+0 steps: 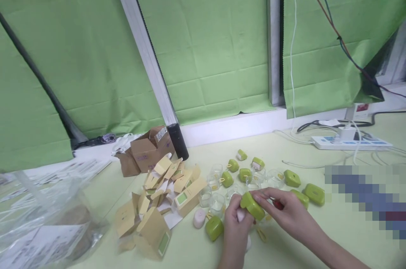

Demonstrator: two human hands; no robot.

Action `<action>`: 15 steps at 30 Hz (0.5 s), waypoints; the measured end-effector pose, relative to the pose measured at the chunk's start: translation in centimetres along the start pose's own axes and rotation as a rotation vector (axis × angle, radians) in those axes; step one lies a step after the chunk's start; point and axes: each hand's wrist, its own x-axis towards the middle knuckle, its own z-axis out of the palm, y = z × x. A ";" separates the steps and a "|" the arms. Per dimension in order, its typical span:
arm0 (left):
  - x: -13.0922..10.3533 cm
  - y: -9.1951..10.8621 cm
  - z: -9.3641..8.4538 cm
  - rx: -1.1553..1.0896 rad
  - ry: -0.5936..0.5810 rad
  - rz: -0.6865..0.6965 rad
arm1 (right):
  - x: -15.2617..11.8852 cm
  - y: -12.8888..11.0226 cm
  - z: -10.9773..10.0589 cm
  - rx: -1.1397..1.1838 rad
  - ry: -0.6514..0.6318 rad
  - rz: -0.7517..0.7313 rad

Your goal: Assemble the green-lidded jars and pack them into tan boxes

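Note:
My left hand (236,218) grips a small device with a glossy green cap (253,206) and a whitish lower body (241,215). Fingers of my right hand (287,209) press at the cap's upper edge, and a slim tool with a red handle (278,204) is tucked in that hand. I cannot make out the tool's tip. Just left of my left hand lie a rounded green case (214,227) with a loop strap and a pale pink cylinder (199,218). Behind my hands are several clear cups (217,203) and more green caps (245,174).
Opened yellow cartons (154,231) are heaped to the left, near a brown cardboard box (152,150) and a black cylinder (178,141). A plastic bag (63,218) lies far left. A white power strip (350,142) with cables stands back right. Green curtains (209,40) hang behind.

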 end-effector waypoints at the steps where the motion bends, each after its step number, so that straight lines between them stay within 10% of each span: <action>1: 0.0 0.0 -0.1 -0.002 0.013 0.000 | 0.0 0.0 0.0 0.033 -0.020 -0.006; 9: 0.5 1.3 -0.6 0.251 0.003 0.048 | 0.4 0.3 -0.5 0.036 -0.190 0.040; 15: -0.1 3.7 -6.0 0.830 0.090 0.111 | 6.5 4.0 -5.9 -0.462 0.124 0.191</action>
